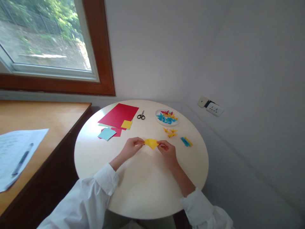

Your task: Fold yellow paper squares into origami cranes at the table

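A piece of yellow paper (pixel 151 143), folded into a triangle with its point towards me, is held up between both hands over the round white table (pixel 147 190). My left hand (pixel 132 147) pinches its left corner. At the right corner, my right hand (pixel 167 152) has its thumb and fingers closed on the paper. Several small yellow folded paper figures (pixel 170 132) lie just beyond my right hand. Farther right are some blue and yellow folded strips (pixel 186 141).
A clear round dish (pixel 167 124) holds blue, yellow and red paper figures. Black-handled scissors (pixel 141 115) lie near a large red sheet (pixel 119 114), a yellow square (pixel 126 124) and light blue squares (pixel 107 134). On the left, a wooden desk (pixel 64 111) bears papers (pixel 21 143) and a pen (pixel 22 159).
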`<move>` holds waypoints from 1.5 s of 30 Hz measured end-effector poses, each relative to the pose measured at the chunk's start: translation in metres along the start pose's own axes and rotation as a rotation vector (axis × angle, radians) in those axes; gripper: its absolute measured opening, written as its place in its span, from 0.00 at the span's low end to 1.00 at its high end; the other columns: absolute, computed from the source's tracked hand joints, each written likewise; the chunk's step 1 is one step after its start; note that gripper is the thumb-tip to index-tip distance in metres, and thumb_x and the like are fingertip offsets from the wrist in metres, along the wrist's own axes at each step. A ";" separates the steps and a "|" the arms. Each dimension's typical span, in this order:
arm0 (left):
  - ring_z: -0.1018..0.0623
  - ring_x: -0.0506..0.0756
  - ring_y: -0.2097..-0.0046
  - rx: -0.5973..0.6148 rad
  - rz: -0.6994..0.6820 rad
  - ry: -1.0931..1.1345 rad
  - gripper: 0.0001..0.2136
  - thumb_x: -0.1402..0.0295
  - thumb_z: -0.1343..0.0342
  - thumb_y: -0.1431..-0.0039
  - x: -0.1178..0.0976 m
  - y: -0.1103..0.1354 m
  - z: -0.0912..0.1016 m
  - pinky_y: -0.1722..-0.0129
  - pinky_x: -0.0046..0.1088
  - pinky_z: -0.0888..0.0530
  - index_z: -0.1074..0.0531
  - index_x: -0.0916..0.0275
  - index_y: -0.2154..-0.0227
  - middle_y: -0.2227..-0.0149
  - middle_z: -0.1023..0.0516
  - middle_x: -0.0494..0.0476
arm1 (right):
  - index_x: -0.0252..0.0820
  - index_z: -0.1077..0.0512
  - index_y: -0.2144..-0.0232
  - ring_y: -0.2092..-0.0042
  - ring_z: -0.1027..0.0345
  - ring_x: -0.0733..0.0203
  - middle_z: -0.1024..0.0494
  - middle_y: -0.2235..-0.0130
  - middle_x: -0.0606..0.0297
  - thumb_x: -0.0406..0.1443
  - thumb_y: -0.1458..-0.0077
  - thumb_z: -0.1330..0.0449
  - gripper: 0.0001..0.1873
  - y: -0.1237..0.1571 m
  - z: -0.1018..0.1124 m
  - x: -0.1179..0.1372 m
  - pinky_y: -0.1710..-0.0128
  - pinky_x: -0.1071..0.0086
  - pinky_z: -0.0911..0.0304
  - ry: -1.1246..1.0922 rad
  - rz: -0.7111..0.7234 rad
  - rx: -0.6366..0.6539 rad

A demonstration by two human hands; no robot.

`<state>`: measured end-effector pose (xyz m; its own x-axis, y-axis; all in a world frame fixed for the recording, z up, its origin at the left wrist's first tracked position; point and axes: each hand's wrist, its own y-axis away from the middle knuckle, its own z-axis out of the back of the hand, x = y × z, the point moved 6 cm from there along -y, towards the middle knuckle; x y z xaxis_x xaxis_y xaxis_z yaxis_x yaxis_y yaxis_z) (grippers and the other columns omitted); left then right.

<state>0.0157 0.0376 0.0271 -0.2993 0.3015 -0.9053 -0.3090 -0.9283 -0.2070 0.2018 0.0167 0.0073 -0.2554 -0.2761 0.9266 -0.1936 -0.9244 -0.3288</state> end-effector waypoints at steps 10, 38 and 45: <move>0.28 0.49 0.74 0.009 -0.104 0.128 0.10 0.61 0.41 0.56 -0.066 -0.055 0.042 0.75 0.23 0.34 0.27 0.65 0.77 0.77 0.26 0.52 | 0.38 0.27 0.75 0.70 0.30 0.62 0.24 0.73 0.63 0.40 0.59 0.37 0.10 -0.049 -0.003 0.057 0.65 0.65 0.32 -0.120 0.128 -0.044; 0.24 0.52 0.66 -0.288 -0.317 0.254 0.12 0.69 0.38 0.58 -0.131 -0.057 0.103 0.68 0.25 0.27 0.30 0.64 0.69 0.71 0.25 0.53 | 0.41 0.30 0.73 0.66 0.30 0.62 0.24 0.70 0.64 0.34 0.53 0.39 0.03 -0.074 -0.034 0.164 0.64 0.67 0.33 -0.072 0.569 -0.088; 0.24 0.53 0.67 -0.277 -0.243 0.365 0.09 0.67 0.37 0.60 -0.125 -0.061 0.093 0.68 0.26 0.27 0.27 0.65 0.74 0.69 0.24 0.56 | 0.43 0.31 0.74 0.64 0.30 0.62 0.24 0.69 0.64 0.32 0.52 0.40 0.02 -0.074 -0.034 0.169 0.62 0.67 0.33 -0.029 0.649 -0.099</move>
<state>-0.0118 0.0768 0.1875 0.1016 0.4660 -0.8789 -0.0649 -0.8785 -0.4733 0.1406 0.0474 0.1821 -0.3245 -0.7776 0.5385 -0.0951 -0.5396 -0.8366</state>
